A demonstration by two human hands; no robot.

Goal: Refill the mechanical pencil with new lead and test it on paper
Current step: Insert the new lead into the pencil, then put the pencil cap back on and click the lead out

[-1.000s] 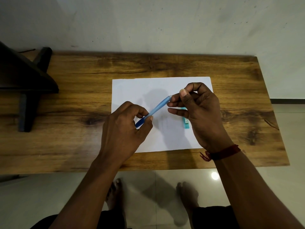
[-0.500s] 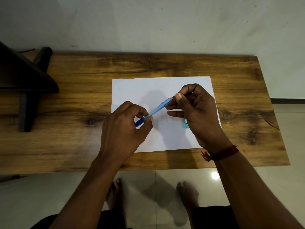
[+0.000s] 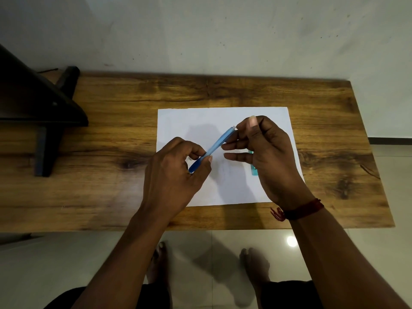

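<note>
a person is standing at a wooden tabletop [image 3: 111, 192] with both hands raised over a white paper [image 3: 189, 121] that is lying flat, nearer the right end than the left, its near edge close to the tabletop's near edge.

the left hand [image 3: 171, 175] is curling shut around the lower, darker blue end of the pencil [image 3: 215, 146], thumb and fingers pinching the grip so the tip is hidden inside the hand. the pencil is slanting up and to the right, held in the air above the middle of the paper, not touching it.

the right hand [image 3: 267, 157] is pinching closed at the pencil's upper end, thumb and forefinger meeting just at the pale cap end. whether they are gripping the cap, a lead, or only touching the end is too small to tell. the other fingers are stretching leftward under the barrel, apart from it.

a small teal lead case [image 3: 253, 170] is lying on the paper towards its right edge, mostly hidden behind the right hand. faint grey marks are showing on the paper between the hands, too blurred to read.

a red thread band [image 3: 303, 209] is circling the right wrist. a dark stand [image 3: 44, 121] is sitting at the tabletop's far left corner. bare feet are showing on the tiled floor [image 3: 66, 264] below the near edge.
</note>
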